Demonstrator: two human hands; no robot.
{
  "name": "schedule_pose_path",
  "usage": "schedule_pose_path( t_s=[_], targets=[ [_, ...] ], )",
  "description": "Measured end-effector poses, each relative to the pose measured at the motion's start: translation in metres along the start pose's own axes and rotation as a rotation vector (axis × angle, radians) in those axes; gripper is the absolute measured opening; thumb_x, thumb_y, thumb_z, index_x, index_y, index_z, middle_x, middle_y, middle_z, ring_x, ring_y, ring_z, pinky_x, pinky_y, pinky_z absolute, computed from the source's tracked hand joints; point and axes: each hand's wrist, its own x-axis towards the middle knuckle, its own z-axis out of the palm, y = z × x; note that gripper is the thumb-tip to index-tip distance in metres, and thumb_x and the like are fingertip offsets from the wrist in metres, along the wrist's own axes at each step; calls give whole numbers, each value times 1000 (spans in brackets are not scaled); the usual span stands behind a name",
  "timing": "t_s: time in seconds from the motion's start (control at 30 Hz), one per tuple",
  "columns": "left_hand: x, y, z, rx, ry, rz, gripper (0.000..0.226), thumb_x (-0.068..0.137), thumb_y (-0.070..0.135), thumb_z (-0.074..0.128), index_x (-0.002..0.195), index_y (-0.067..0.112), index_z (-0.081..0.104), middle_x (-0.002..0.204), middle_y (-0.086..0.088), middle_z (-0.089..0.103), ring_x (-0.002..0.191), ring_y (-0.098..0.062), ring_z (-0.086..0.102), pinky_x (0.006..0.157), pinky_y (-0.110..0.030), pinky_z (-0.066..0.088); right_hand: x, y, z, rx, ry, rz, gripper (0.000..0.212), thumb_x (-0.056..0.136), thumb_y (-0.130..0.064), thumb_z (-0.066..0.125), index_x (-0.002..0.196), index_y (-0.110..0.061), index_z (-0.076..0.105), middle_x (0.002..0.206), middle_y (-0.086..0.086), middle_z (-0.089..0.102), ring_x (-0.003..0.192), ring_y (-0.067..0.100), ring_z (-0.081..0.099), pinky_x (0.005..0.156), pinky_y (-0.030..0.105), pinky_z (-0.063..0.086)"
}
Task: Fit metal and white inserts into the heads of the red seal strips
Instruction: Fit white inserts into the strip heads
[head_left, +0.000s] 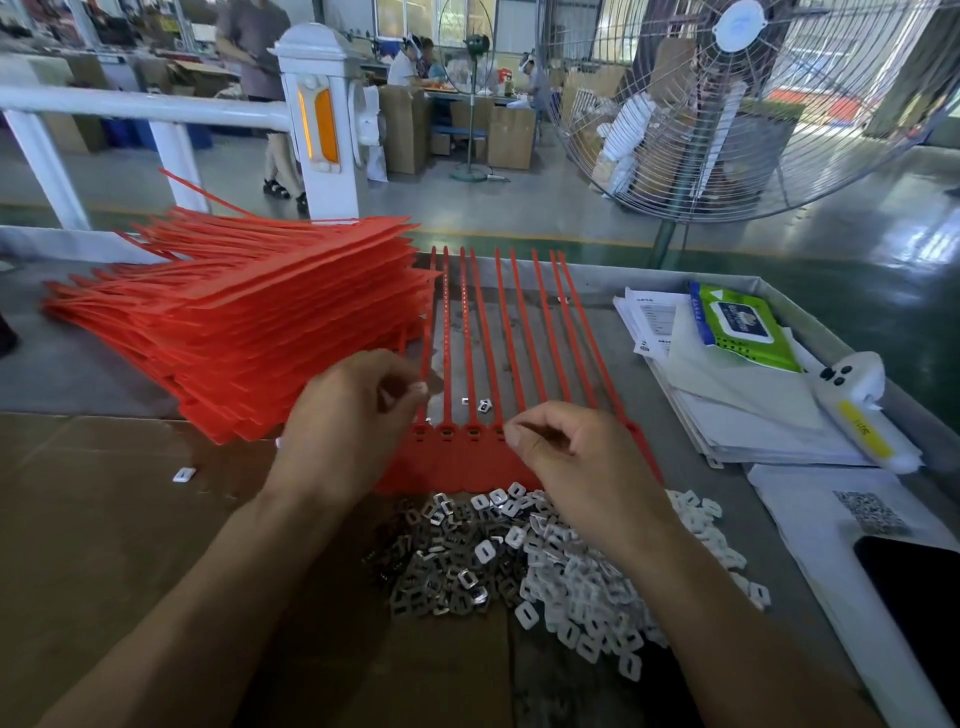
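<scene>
— What sort of place was it?

— A factory floor, an assembly hall. Take the big pedestal fan (737, 104) as the mark: it stood on a green painted floor (857, 270) just beyond the worktable (675, 283).

— And around it?

— Left of the fan, farther back, seated workers (410, 62) bent over a bench among cardboard cartons (511, 135). Farther left again ran a white barrier rail (145, 106) with an orange reflector post (322, 114).

— Anything nearer?

— In front of the fan, on the table, a tall stack of red seal strips (234, 322) and heaps of small metal inserts (441, 566) and white inserts (587, 587): piecework in bulk.
</scene>
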Motion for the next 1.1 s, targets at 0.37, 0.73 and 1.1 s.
schedule_pose_path(
  t_s=[0.37, 0.73, 1.1],
  targets=[
    [3, -14, -11, 190, -180, -280, 7, 84, 32, 80, 81, 33, 74, 78, 16, 70, 74, -5, 65, 75, -37, 57, 0, 2, 3, -234, -40, -84, 14, 98, -37, 67, 106, -31, 76, 101, -23, 67, 100, -17, 54, 74, -1, 38],
    [4, -12, -12, 143, -207, -308, 10, 84, 25, 79, 84, 35, 77, 77, 15, 73, 68, -11, 70, 75, -39, 59, 0, 1, 3, -238, -44, -60, 14, 98, -38, 66, 106, -32, 76, 101, -24, 66, 97, -15, 56, 72, 2, 39],
    [4, -13, -9, 133, -160, -301, 14, 88, 18, 74, 83, 30, 78, 83, 16, 71, 82, -11, 65, 78, -38, 55, 0, 0, 3, -232, -49, -62, 14, 97, -39, 66, 105, -33, 76, 100, -24, 66, 98, -17, 55, 71, 2, 39]
  ],
)
